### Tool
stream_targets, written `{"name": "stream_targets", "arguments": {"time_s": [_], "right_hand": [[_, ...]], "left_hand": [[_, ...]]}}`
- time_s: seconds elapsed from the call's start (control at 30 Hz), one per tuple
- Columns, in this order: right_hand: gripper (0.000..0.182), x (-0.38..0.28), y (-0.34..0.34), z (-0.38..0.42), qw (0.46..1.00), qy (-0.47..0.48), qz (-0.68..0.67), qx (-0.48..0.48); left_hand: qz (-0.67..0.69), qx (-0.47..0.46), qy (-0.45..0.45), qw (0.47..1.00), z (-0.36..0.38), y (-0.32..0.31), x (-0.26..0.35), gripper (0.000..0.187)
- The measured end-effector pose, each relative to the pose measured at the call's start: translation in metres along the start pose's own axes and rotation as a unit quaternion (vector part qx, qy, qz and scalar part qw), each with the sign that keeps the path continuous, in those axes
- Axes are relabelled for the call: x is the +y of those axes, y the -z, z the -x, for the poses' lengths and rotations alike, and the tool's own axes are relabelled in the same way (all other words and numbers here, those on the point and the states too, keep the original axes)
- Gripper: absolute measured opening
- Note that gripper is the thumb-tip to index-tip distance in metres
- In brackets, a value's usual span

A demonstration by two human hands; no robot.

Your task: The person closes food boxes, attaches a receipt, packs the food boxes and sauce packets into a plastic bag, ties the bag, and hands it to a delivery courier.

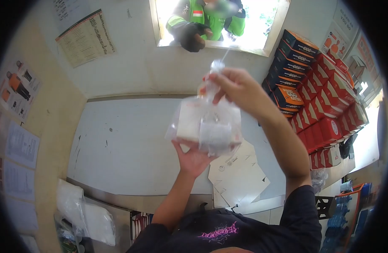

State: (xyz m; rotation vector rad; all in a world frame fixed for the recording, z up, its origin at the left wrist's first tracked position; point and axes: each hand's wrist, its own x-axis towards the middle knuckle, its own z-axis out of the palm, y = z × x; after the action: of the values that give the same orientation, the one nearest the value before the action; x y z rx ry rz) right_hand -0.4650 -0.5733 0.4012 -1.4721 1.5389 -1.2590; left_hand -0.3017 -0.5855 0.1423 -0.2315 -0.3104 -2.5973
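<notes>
A clear plastic bag [185, 110] with a white box inside hangs over the table, a paper receipt [215, 134] showing on its front. My right hand [233, 86] pinches the gathered neck of the bag at the top. Underneath, my left hand [192, 159] cups the bottom of the bag and bears it from below. The fingers of my left hand are partly hidden behind the bag. Beyond the bag, a person in a green jacket [181, 21] stands at the window, a dark-gloved hand [193, 40] over the sill.
Flat cardboard sheets [240, 175] lie on the grey table [126, 143]. Stacked red boxes [329, 97] and dark blue and orange boxes [293, 59] stand at the right. White plastic bags [97, 217] lie at the lower left. The window frame [244, 48] bounds the far side.
</notes>
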Motion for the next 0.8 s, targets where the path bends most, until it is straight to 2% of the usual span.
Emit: {"name": "stream_targets", "arguments": {"time_s": [0.03, 0.1, 0.27, 0.4, 0.43, 0.5, 0.53, 0.6, 0.63, 0.67, 0.73, 0.77, 0.8], "right_hand": [[0.038, -0.001, 0.007, -0.015, 1.000, 0.007, 0.027, 0.010], [0.041, -0.003, 0.023, -0.045, 0.995, -0.002, 0.088, 0.039], [0.043, -0.005, 0.070, -0.127, 0.978, -0.031, 0.180, 0.102], [0.040, -0.009, 0.099, -0.170, 0.970, -0.038, 0.222, 0.093], [0.038, -0.003, 0.108, -0.177, 0.973, 0.008, 0.221, 0.068], [0.035, 0.022, 0.145, -0.233, 0.974, -0.065, 0.206, 0.071], [0.035, 0.027, 0.153, -0.246, 0.974, -0.065, 0.207, 0.070], [0.037, 0.039, 0.157, -0.262, 0.997, -0.009, 0.037, -0.061], [0.040, 0.045, 0.156, -0.268, 0.991, 0.017, -0.051, -0.126], [0.045, 0.050, 0.156, -0.274, 0.971, 0.043, -0.138, -0.189], [0.055, 0.053, 0.161, -0.292, 0.898, 0.094, -0.303, -0.306], [0.062, 0.049, 0.166, -0.309, 0.852, 0.140, -0.272, -0.425], [0.062, 0.055, 0.172, -0.315, 0.850, 0.135, -0.274, -0.429]], "left_hand": [[-0.001, 0.002, 0.000, 1.000, -0.014, 0.001, 0.005, 0.115], [0.049, -0.053, 0.018, 0.997, -0.044, 0.002, 0.015, 0.115], [-0.013, -0.023, 0.004, 1.000, -0.122, -0.011, 0.041, 0.115], [-0.038, -0.017, -0.013, 0.999, -0.167, -0.011, 0.056, 0.114], [-0.037, -0.018, -0.013, 0.999, -0.176, -0.011, 0.058, 0.114], [-0.030, -0.006, -0.019, 0.999, -0.191, -0.008, 0.061, 0.114], [-0.029, -0.006, -0.020, 0.999, -0.199, -0.008, 0.063, 0.114], [-0.025, -0.006, -0.032, 0.999, -0.212, -0.006, 0.064, 0.115], [-0.023, -0.005, -0.037, 0.999, -0.217, -0.004, 0.065, 0.116], [-0.027, -0.004, -0.041, 0.999, -0.222, -0.002, 0.065, 0.117], [-0.030, -0.005, -0.048, 0.998, -0.233, -0.001, 0.069, 0.118], [-0.028, 0.010, -0.048, 0.998, -0.236, -0.001, 0.071, 0.119], [-0.024, 0.026, -0.048, 0.998, -0.237, 0.000, 0.072, 0.119]]}}
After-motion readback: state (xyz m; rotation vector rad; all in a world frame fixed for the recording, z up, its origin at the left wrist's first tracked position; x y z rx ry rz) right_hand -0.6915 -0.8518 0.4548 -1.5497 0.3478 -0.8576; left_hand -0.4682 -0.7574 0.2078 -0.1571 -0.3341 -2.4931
